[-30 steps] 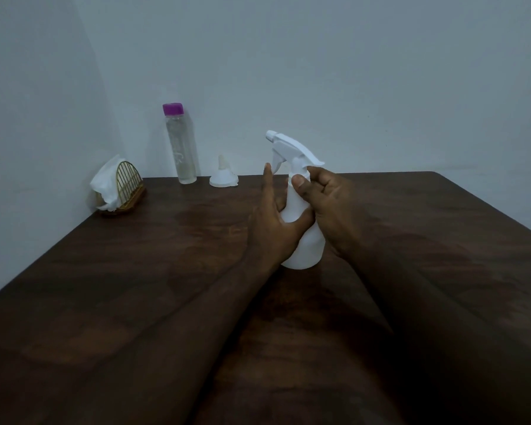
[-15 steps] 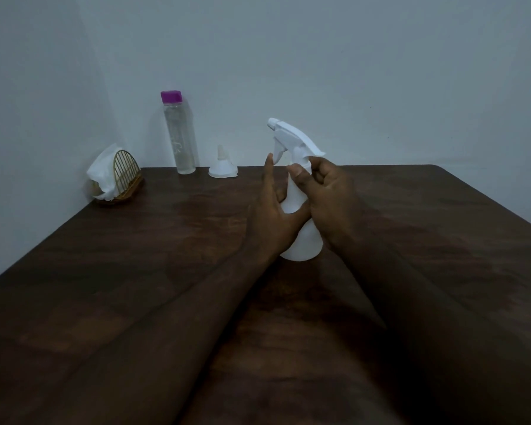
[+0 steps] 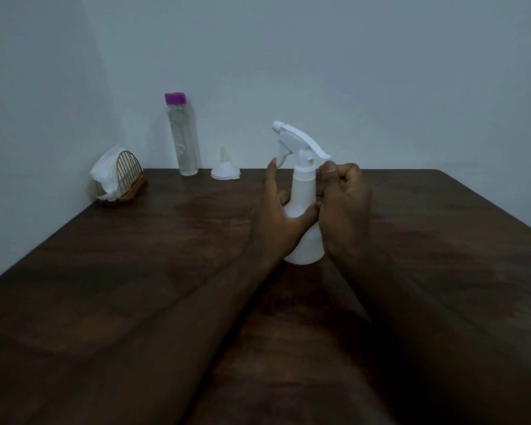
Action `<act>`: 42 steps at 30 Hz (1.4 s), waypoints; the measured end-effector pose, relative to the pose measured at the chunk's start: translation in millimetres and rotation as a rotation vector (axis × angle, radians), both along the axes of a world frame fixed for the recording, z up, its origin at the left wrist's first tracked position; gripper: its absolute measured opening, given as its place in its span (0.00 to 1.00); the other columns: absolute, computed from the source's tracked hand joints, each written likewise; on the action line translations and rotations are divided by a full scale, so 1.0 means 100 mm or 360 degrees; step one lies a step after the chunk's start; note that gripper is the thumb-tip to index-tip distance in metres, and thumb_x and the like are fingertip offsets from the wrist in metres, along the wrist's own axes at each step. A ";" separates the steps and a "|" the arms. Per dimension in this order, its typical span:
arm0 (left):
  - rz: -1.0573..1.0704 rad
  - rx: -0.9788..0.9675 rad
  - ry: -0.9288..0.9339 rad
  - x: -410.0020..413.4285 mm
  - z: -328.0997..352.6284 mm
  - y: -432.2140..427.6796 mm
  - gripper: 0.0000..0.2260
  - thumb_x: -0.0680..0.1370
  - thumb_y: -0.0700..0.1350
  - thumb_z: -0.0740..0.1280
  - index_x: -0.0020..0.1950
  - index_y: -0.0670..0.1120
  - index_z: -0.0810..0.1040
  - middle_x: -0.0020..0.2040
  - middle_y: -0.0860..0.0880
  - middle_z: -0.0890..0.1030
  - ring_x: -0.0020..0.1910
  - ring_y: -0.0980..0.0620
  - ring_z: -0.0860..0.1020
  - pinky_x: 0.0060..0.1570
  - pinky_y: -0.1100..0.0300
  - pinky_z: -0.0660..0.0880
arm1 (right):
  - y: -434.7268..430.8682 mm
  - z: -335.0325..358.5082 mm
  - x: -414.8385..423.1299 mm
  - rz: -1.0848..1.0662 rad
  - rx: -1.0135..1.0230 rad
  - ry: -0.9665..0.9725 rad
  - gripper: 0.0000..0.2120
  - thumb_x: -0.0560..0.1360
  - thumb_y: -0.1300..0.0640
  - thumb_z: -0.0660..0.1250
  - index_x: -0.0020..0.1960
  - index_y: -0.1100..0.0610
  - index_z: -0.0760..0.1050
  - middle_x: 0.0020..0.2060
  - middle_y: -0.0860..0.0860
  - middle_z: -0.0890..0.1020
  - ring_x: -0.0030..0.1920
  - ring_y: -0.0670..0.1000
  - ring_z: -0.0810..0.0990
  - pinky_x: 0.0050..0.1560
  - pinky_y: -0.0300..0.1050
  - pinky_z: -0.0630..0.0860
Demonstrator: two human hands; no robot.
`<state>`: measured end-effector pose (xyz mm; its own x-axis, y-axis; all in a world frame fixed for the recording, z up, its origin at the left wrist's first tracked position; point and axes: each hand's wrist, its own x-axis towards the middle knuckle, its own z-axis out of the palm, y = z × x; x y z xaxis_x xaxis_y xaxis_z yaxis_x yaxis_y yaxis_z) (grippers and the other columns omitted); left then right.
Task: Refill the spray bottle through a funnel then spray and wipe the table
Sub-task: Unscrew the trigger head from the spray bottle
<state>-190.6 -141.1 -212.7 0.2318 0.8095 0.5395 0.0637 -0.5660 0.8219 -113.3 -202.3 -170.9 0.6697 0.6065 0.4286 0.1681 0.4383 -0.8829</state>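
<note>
A white spray bottle (image 3: 303, 197) stands upright on the dark wooden table (image 3: 166, 256), its trigger head pointing left. My left hand (image 3: 278, 219) grips the bottle's body, thumb across the front and index finger raised beside the trigger. My right hand (image 3: 344, 204) is curled against the right side of the bottle's neck, thumb near the collar under the spray head. A white funnel (image 3: 224, 168) lies wide end down at the back of the table. A clear water bottle with a purple cap (image 3: 183, 136) stands left of it.
A gold wire holder with white tissues (image 3: 117, 176) sits at the back left corner by the wall. Walls close the table at the back and left. The table's right edge runs diagonally at the far right.
My right hand has shifted off the front of the neck to its right side, so the collar now shows. The left hand keeps its grip on the body.
</note>
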 end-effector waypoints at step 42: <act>-0.0006 0.0100 0.0042 -0.05 0.02 -0.03 0.46 0.70 0.52 0.74 0.79 0.51 0.48 0.42 0.68 0.80 0.44 0.67 0.79 0.49 0.55 0.79 | -0.05 0.06 -0.08 0.0385 -0.0011 -0.0185 0.12 0.77 0.59 0.71 0.58 0.58 0.74 0.41 0.50 0.84 0.40 0.46 0.85 0.40 0.37 0.80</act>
<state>-195.4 -143.7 -210.6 0.2495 0.7732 0.5831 0.0827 -0.6169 0.7827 -121.3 -207.7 -165.0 0.4513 0.7462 0.4895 0.1593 0.4723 -0.8669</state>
